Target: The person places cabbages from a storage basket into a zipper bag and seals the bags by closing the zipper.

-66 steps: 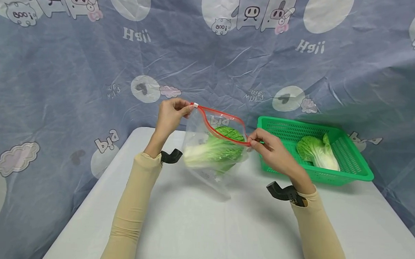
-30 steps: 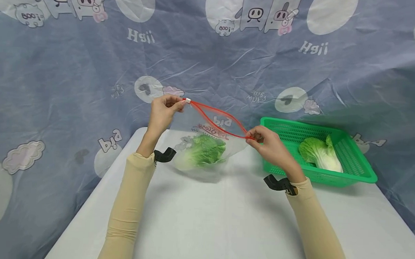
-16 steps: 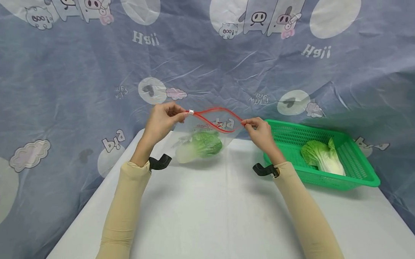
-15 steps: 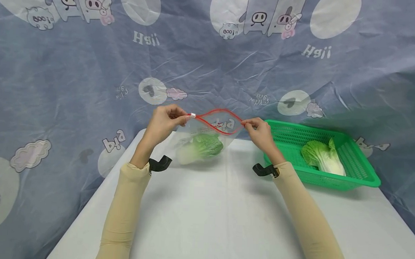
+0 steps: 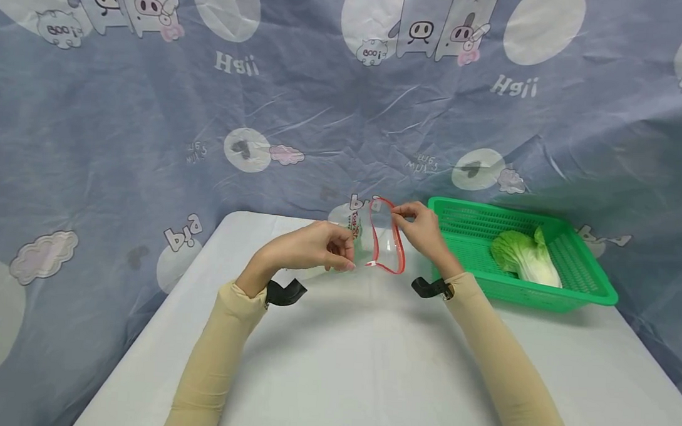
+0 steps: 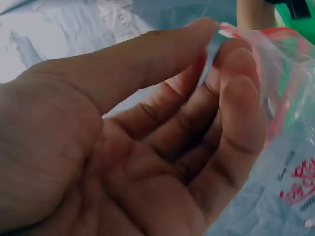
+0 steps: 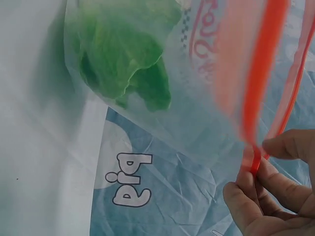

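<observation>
My right hand (image 5: pixel 422 231) pinches the red zip rim (image 7: pixel 253 160) of a clear bag with red print, seen at its upper right in the head view. The rim (image 5: pixel 401 243) hangs as a tall open loop, its white slider (image 5: pixel 371 263) at the low end. Beside the bag, my left hand (image 5: pixel 311 246) has loosely bent fingers; in the left wrist view a gap shows between thumb and fingers (image 6: pixel 241 108), and the slider lies just past the thumb tip. Leafy cabbage (image 7: pixel 123 54) is inside the bag, mostly hidden in the head view behind the left hand.
A green perforated basket (image 5: pixel 541 299) stands at the right of the white table (image 5: pixel 341 376), with another cabbage (image 5: pixel 528 260) in it. Behind the table hangs a grey-blue printed cloth (image 5: pixel 300 86).
My left hand has let go of the bag's slider end and moved right and down. The rim has swung from roughly level to upright, slider end low; my right hand still pinches it.
</observation>
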The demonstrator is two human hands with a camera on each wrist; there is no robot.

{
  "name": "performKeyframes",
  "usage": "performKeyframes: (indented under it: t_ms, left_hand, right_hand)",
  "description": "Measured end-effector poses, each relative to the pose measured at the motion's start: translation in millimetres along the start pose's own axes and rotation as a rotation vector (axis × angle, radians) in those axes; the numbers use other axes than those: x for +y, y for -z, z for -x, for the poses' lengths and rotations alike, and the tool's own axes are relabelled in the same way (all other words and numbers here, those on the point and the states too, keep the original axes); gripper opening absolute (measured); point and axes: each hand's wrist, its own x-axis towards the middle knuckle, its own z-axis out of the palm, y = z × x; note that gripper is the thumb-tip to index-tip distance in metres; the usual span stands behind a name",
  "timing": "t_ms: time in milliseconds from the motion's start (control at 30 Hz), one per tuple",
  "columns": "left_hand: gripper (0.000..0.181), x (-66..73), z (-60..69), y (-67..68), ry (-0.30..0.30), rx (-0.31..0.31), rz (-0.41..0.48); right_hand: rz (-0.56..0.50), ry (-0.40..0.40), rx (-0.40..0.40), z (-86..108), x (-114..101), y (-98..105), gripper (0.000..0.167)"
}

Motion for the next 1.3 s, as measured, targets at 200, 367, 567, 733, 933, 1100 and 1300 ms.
performKeyframes:
  t_ms: [200, 367, 567, 733, 933, 1100, 1300]
  left_hand:
    - [0.041, 2.8, -44.4, -15.6, 0.130, 0.276, -0.063]
    - [0.046, -1.5, -80.9, -31.6, 0.250, 0.468, -0.137]
    - [0.016, -14.7, -81.9, -36.7, 0.307, 0.540, -0.055]
    - [0.009, -23.7, -72.6, -38.1, 0.250, 0.582, 0.043]
    - [0.015, -31.4, -64.8, -46.3, 0.201, 0.552, 0.151]
    - [0.019, -34.6, -60.7, -52.4, 0.174, 0.526, 0.163]
    - [0.019, -30.3, -56.7, -56.9, 0.184, 0.480, 0.183]
  right_hand:
    - [0.003, 0.044, 0.012, 2.5, 0, -4, 0.028]
    - [-0.015, 0.047, 0.006, 3.9, -4, -2, 0.028]
    - [-0.018, 0.029, -0.031, 5.5, -3, 0, 0.027]
    - [0.053, -0.024, -0.064, 9.8, 8, 18, 0.022]
    - [0.191, -0.207, -0.108, 14.1, 26, 79, 0.034]
    - [0.324, -0.394, -0.227, 13.6, 49, 135, 0.037]
    - [0.415, -0.565, -0.399, 15.9, 88, 185, 0.075]
